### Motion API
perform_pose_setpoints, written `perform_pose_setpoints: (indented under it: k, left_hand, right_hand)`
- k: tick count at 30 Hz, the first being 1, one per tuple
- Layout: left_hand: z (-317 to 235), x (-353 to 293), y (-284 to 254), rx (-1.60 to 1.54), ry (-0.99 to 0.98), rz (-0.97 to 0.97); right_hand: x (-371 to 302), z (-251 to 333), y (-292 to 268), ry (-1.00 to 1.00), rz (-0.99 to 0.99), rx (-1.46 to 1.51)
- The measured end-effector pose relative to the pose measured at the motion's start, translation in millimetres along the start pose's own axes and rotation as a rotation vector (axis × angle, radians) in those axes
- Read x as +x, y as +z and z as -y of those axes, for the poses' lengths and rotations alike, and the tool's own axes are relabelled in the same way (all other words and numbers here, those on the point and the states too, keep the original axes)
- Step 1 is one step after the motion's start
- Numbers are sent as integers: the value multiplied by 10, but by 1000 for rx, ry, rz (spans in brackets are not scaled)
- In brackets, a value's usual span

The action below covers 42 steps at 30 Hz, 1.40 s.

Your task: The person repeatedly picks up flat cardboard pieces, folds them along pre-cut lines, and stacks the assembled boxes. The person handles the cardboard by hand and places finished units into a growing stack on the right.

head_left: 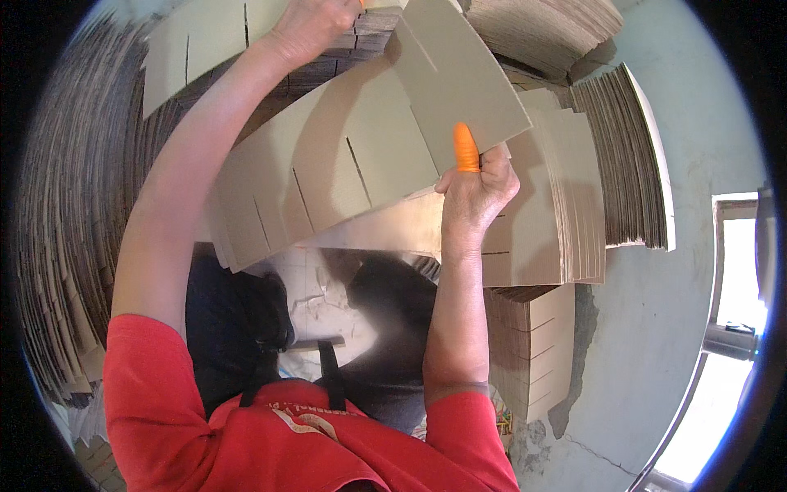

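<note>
My right hand [482, 190] is closed on the lower corner of a plain brown cardboard piece [467, 70], with an orange finger cover [466, 148] pressed on its face. This piece has a short slit and slants over a wider cardboard sheet [328, 156] with several slits; whether the two are joined I cannot tell. My left hand [316, 26] is at the top edge, above a stack of cardboard [373, 25]. A bit of orange shows at its fingers, which are mostly cut off from view. Beside its wrist lies a pale slitted sheet [197, 57].
Tall cardboard stacks [61, 205] fill the left side. More cardboard stands to the right: a fanned pile [574, 197], an upright bundle [623, 156] and a lower slitted stack [549, 353]. A pale wall [648, 328] with peeling paint runs along the right, beside a bright window [730, 394].
</note>
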State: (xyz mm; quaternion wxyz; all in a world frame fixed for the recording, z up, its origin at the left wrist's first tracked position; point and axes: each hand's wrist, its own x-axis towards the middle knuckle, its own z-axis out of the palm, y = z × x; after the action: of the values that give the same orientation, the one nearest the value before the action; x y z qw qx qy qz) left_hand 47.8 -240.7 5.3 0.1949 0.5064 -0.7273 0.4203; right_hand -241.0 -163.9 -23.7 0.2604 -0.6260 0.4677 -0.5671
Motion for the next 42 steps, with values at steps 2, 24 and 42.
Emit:
perform_pose_setpoints:
  k: [2,24,42]
  left_hand:
    - [-126,-53,-67,43,4,56]
    - [-481,-41,-733,-58,9,21]
    - [-920,-259,-2345,-490,-261,259]
  right_hand:
    - [-14,101,0,67,14,-9]
    - [-18,-48,-34,-189,-56,11]
    - [267,973,224,-616,427,-753]
